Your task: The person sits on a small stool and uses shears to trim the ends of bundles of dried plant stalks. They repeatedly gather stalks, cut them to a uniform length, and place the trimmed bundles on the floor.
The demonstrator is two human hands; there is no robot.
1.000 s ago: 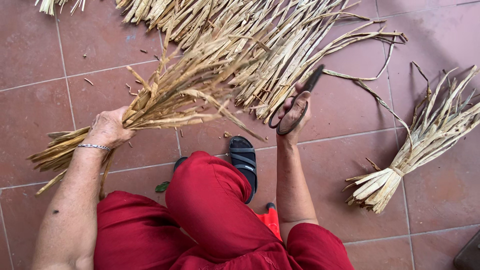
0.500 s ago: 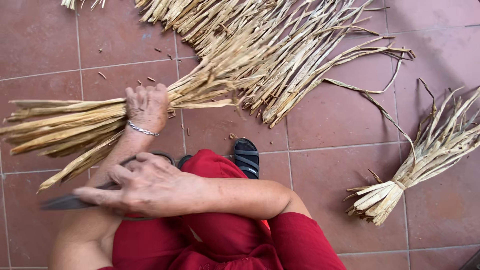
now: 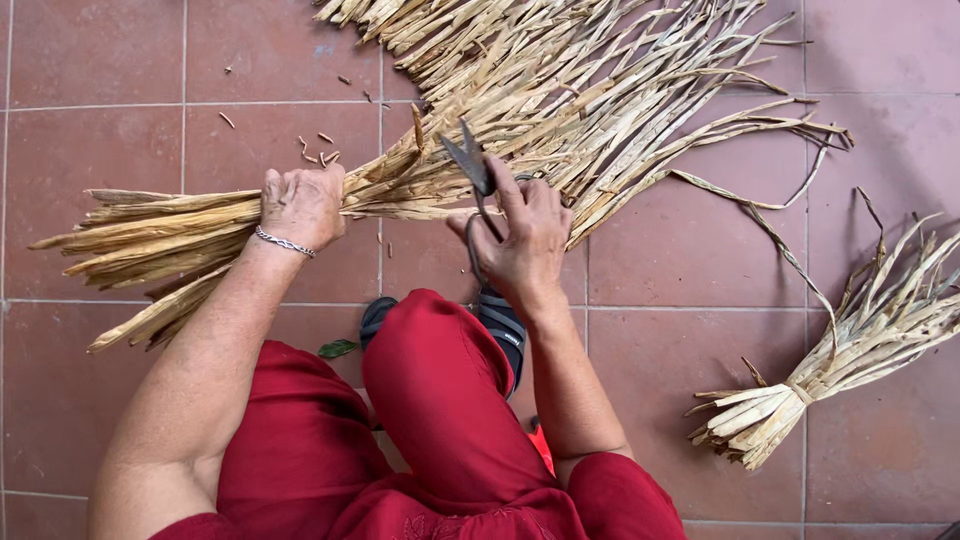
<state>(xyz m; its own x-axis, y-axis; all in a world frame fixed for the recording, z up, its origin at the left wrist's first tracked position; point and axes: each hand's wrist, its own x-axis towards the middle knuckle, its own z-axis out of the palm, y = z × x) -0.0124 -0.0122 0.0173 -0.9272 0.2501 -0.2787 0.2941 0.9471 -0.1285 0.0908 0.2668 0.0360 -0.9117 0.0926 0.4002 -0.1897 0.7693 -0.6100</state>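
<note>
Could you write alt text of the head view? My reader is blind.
Left hand grips a bundle of dried leaf strips while the right hand holds dark scissors at them, above red-clothed knees on a terracotta tile floor; a tied bundle lies to the right.

Red tiled floor (image 3: 120, 60) — dried leaf strips (image 3: 620, 90), tied bundle (image 3: 850, 370), scattered scraps (image 3: 320, 150).

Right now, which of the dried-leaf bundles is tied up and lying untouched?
The small bundle on the floor at the far right: a strip binds its cut ends, and no hand touches it. The long bundle is gripped by the left hand.
</note>
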